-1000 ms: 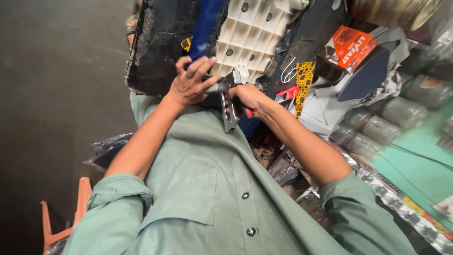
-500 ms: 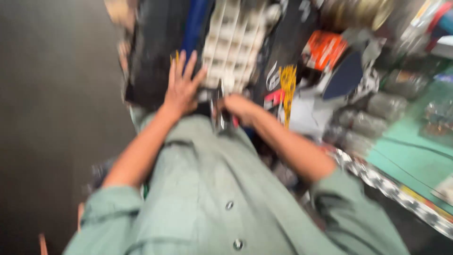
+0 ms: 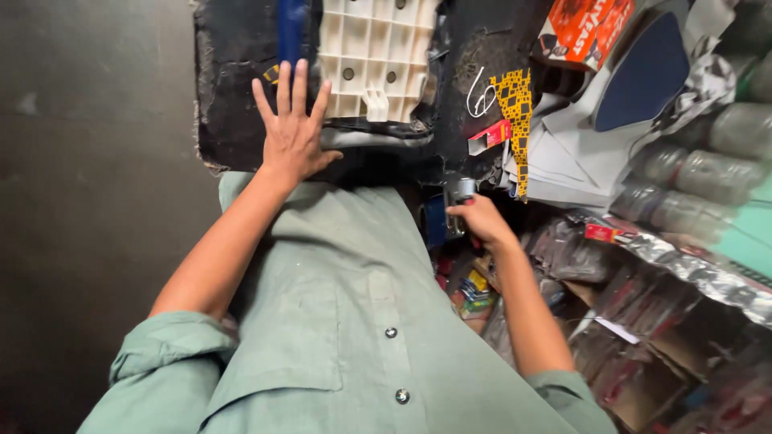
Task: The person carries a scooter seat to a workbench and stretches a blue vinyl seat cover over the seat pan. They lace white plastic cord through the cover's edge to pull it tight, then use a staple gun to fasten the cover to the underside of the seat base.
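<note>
Left hand (image 3: 293,141) was open, fingers spread, palm flat on the dark slab (image 3: 233,96) just beside the near-left corner of the white ribbed plastic panel (image 3: 374,52); fingertips reached the blue strip (image 3: 291,28) along the panel's left edge. Panel's long axis ran away from the body, so the left hand sat at its near end, touching or nearly touching the rim – couldn't tell which

Right hand (image 3: 481,221) was closed around a small grey metal tool (image 3: 460,193), held upright, well to the right of the panel and nearer the body, at the slab's near-right edge. What kind of tool couldn't be told, most of it was hidden in the grip

So the left hand was the nearer one to the panel; from the right hand the panel lay up and to the left, across the dark slab. Yellow chequered strip (image 3: 515,100) and a small red packet (image 3: 492,135) lay between tool and panel side; orange box (image 3: 585,28) and clear bottles (image 3: 708,173) sat further right
</note>
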